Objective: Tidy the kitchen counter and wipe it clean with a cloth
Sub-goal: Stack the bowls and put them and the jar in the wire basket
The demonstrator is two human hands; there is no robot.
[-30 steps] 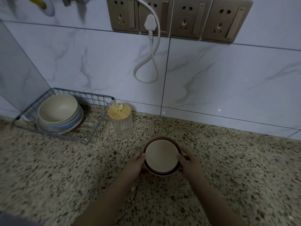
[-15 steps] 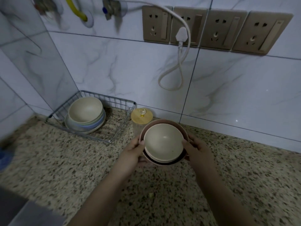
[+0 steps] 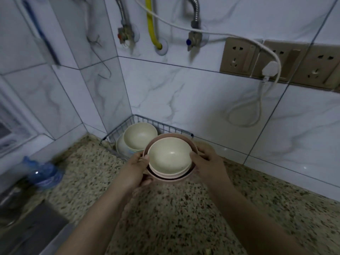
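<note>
Carrying a nested bowl stack above the counter, just near of the wire rack in the far-left corner. Left hand grips the stack's left rim, thumb over the edge; right hand grips the right rim the same way. Stack is a cream bowl seated inside pink ones, roughly level.

Step in hand: the tidy phase, stowing loose bowls in the rack. No wiping yet, and no cloth in view.

Next move, my read: lower the stack into the rack. Rack already holds cream bowls on its left side, so either nest on top of those or set down in the free right part, which the held stack hides from view. Needs a clean lift over the rack's near wire edge.

Around: blue blurred item on the counter at left, white cable hanging from the sockets at far right, well clear. Pipes and valves on the wall above the rack, no conflict.
</note>
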